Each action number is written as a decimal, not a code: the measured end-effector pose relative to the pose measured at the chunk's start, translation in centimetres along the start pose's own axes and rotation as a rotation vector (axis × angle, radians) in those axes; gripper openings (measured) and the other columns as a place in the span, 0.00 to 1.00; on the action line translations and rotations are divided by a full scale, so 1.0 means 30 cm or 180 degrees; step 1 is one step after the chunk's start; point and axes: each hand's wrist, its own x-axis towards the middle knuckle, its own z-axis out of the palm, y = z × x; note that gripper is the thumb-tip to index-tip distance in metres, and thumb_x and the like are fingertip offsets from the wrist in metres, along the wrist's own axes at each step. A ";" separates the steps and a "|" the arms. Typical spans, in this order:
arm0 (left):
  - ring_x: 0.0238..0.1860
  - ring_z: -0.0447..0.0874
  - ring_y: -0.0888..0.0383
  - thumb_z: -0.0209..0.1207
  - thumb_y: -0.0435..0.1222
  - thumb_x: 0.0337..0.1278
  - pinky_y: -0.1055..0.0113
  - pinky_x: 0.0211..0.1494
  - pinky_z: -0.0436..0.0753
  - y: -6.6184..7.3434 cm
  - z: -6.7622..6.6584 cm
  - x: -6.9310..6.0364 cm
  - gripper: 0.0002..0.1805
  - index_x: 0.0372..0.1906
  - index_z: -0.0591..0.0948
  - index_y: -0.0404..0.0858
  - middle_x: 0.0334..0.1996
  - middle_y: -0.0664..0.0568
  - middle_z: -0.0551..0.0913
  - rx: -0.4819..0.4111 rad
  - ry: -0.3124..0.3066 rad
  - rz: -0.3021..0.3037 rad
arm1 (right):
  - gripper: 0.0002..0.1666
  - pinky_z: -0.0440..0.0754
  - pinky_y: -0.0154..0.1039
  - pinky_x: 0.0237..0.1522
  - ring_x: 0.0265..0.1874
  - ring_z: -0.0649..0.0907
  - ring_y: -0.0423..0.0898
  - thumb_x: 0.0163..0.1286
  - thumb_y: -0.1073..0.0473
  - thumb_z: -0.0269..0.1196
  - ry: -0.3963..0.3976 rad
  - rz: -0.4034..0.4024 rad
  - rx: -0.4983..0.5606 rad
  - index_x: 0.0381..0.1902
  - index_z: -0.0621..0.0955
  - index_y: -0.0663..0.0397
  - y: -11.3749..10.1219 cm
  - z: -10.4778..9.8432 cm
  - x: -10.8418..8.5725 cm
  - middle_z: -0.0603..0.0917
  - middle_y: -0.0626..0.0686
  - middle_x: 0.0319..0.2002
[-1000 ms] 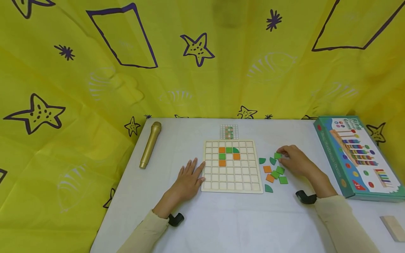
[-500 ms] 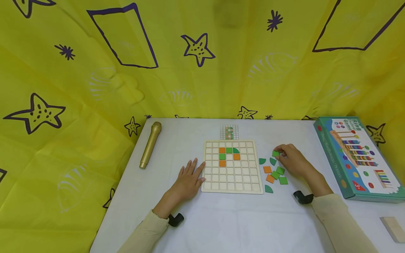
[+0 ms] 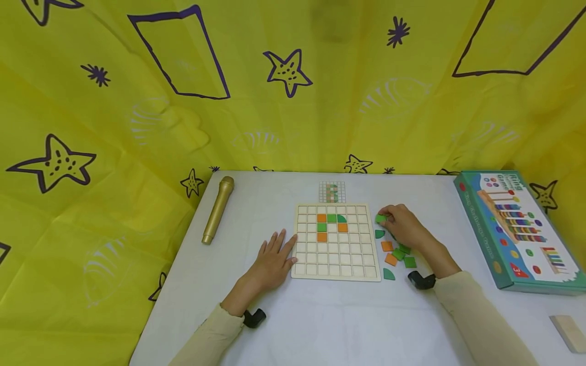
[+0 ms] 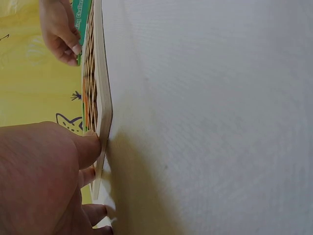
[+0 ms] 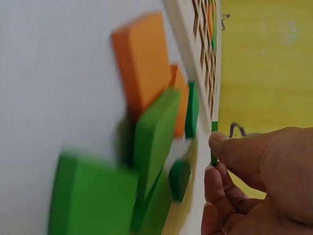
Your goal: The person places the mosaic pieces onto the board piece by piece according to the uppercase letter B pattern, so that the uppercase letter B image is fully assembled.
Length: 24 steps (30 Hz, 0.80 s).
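Note:
A pale wooden grid board lies mid-table, with several orange and green tiles set in its upper cells. My left hand rests at the board's left edge, its fingers spread and the thumb touching the rim in the left wrist view. Between thumb and fingers my right hand pinches a green square tile, just off the board's right edge. Below that hand lie loose pieces: orange squares, green squares and dark green quarter-rounds. Part of this pile is hidden under the right hand.
Behind the board lies a small pattern card with a printed coloured grid. A gold microphone is at the left. The game box stands at the right, with a wooden block near the front right.
My right hand has moved left with the green square tile, from over the loose pieces to near the board's right edge. The left hand has stayed in place.

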 end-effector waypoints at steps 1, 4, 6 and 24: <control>0.85 0.41 0.35 0.43 0.51 0.86 0.33 0.82 0.50 0.000 0.000 0.000 0.34 0.86 0.54 0.48 0.86 0.38 0.46 -0.0002 0.0002 0.0001 | 0.21 0.79 0.62 0.59 0.52 0.78 0.62 0.82 0.63 0.58 0.0001 -0.0047 0.0021 0.66 0.76 0.71 -0.017 0.009 0.001 0.74 0.71 0.57; 0.85 0.41 0.35 0.44 0.51 0.86 0.33 0.82 0.50 0.001 -0.001 -0.001 0.34 0.86 0.54 0.48 0.86 0.38 0.46 -0.0005 0.0002 0.0000 | 0.20 0.78 0.62 0.59 0.52 0.79 0.61 0.82 0.64 0.58 0.0014 -0.0221 0.0054 0.65 0.76 0.70 -0.062 0.049 0.000 0.75 0.70 0.57; 0.85 0.41 0.35 0.44 0.51 0.86 0.33 0.82 0.50 0.002 -0.002 0.000 0.34 0.86 0.54 0.48 0.86 0.38 0.46 -0.0002 0.0000 -0.0001 | 0.19 0.76 0.60 0.58 0.51 0.79 0.59 0.81 0.63 0.59 0.0001 -0.0312 0.0068 0.64 0.77 0.68 -0.092 0.081 -0.003 0.76 0.68 0.56; 0.86 0.41 0.36 0.44 0.50 0.86 0.34 0.82 0.49 0.006 -0.002 0.001 0.33 0.86 0.55 0.47 0.86 0.38 0.47 -0.0017 -0.0005 -0.0019 | 0.05 0.68 0.49 0.48 0.54 0.80 0.55 0.75 0.65 0.66 0.0069 -0.0786 -0.0208 0.46 0.84 0.52 -0.258 0.272 -0.002 0.82 0.52 0.49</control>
